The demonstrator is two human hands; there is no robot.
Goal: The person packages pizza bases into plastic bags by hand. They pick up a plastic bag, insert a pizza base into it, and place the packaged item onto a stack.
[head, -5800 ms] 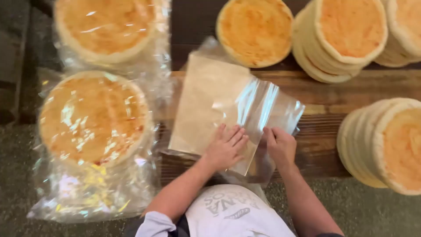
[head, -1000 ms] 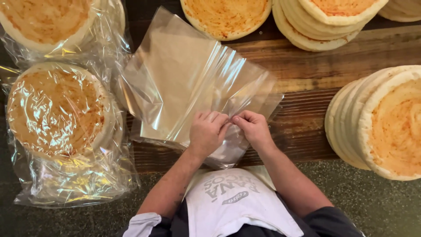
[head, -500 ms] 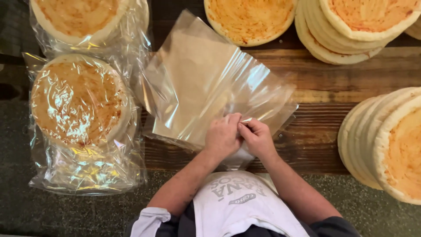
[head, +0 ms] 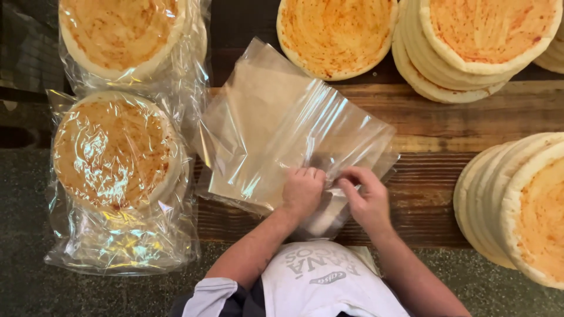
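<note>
Both hands pinch the near edge of a clear plastic bag [head: 282, 129] — left hand [head: 302, 191] and right hand [head: 367, 196] side by side. The bag lies flat on the wooden tabletop [head: 435, 123], by its near edge. Bagged pizza bases [head: 111, 149] sit at the left edge — bare stacks [head: 517, 205] at the right.

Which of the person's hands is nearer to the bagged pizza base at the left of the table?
Left. The left hand grips the clear bag beside the bagged pizza base; the right hand lies farther right.
</note>
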